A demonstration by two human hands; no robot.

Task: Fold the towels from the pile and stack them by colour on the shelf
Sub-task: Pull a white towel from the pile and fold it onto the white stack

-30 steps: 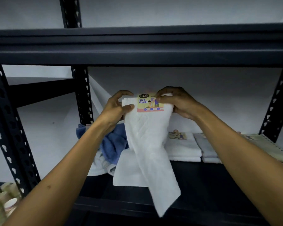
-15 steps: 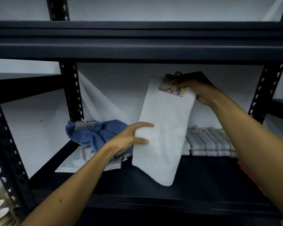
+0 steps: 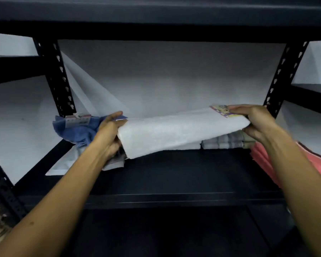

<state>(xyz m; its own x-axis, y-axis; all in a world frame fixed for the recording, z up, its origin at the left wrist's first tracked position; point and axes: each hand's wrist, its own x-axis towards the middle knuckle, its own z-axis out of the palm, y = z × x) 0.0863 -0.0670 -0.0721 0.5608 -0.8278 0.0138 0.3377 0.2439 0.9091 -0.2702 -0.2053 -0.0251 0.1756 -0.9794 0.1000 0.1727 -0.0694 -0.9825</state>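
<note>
Now white towel (image 3: 176,132), hands gripping ends

White towel (image 3: 174,134), blue towel (image 3: 76,131), grey-striped towels (image 3: 224,142), black shelf (image 3: 174,175).

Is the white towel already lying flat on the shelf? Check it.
No, the white towel is held above the shelf, stretched between the left hand and the right hand.

A single head-worn view looks forward and slightly down into the dark metal shelf (image 3: 174,175), close to its front edge. The upper shelf's underside spans the top, with uprights near both side edges.
</note>
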